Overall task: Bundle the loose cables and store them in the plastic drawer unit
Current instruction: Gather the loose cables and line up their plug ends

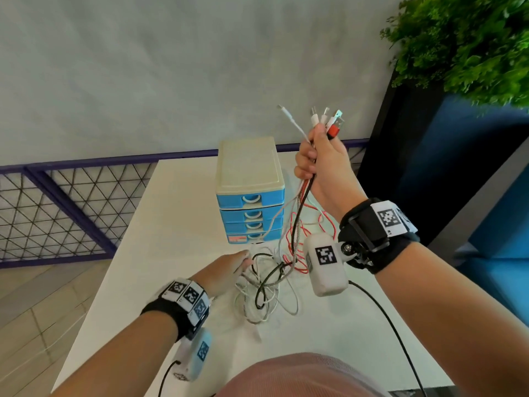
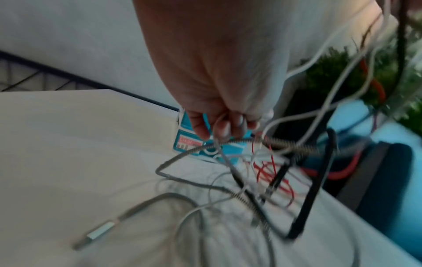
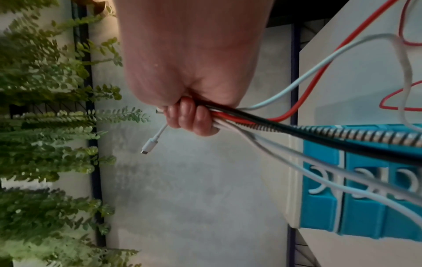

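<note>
Head view, right hand: the right hand (image 1: 320, 164) is raised above the table (image 1: 177, 213), fist closed round one end of the cables (image 1: 297, 224), their plugs (image 1: 326, 118) fanned out above the knuckles.
Head view, cables: from the fist they hang nearly straight down, then spill into a loose tangle (image 1: 266, 285) on the table just in front of the plastic drawer unit (image 1: 250, 193).
Head view, left hand: the left hand (image 1: 226, 270) is low at the near-left edge of the tangle, fingertips in among the strands.
Head view, drawers: all four blue drawers look closed.
Left wrist view, hand: the fingers (image 2: 223, 126) are curled and pinch a thin white strand; the spring-wrapped cable (image 2: 262, 142) crosses just under them. Blur hides whether they catch more than one strand.
Left wrist view, loose end: a metal plug (image 2: 100, 233) lies flat on the table, well apart from the hand.
Right wrist view, grip: the fingers (image 3: 194, 115) wrap tightly round red, black, white and spring-wrapped leads; one white plug (image 3: 150, 144) dangles free beyond them.
Key relation: the bundle's long axis runs vertically from high right hand to tangle below, and the left hand is the nearer one to the slack.
Judgement: gathering looks half done; the slack probably needs looping up towards the right hand before a drawer is opened.
</note>
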A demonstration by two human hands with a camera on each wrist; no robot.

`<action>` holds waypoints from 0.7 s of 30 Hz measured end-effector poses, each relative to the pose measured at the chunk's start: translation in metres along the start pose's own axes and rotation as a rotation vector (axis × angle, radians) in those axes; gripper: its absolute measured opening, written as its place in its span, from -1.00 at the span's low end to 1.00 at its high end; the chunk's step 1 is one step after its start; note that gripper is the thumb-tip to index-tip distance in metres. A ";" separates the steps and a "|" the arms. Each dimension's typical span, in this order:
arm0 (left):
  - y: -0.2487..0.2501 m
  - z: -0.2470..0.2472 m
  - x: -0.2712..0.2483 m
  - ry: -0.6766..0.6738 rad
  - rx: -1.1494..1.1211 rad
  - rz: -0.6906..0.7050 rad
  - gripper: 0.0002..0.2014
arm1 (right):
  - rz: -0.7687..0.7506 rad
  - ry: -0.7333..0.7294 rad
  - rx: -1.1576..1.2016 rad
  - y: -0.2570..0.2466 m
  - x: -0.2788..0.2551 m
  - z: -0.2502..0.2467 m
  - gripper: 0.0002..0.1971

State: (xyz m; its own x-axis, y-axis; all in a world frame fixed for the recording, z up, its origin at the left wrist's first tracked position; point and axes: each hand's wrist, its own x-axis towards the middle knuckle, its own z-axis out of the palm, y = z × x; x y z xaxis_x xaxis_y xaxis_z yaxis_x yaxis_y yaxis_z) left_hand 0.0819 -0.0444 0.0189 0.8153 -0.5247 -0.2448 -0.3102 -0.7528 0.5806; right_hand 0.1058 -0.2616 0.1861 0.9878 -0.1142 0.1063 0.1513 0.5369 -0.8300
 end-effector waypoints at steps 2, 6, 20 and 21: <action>0.004 -0.005 0.000 -0.027 -0.026 -0.023 -0.80 | 0.030 -0.013 -0.020 0.007 -0.001 0.001 -0.65; 0.038 -0.036 -0.001 0.126 -0.329 -0.002 -0.65 | 0.108 -0.028 -0.061 0.018 -0.003 0.001 -0.68; 0.128 -0.053 0.017 0.102 -0.522 0.300 -0.75 | 0.187 -0.158 0.073 0.023 -0.006 0.001 -0.80; 0.129 -0.053 0.015 0.106 -0.547 0.313 -0.77 | 0.217 -0.167 0.118 0.021 -0.006 0.000 -0.82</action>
State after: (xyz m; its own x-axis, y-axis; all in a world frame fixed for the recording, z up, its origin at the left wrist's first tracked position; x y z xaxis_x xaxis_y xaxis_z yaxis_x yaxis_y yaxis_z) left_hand 0.0804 -0.1283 0.1311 0.7791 -0.6238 0.0625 -0.2700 -0.2439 0.9315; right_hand 0.1033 -0.2491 0.1678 0.9885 0.1480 0.0300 -0.0706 0.6283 -0.7748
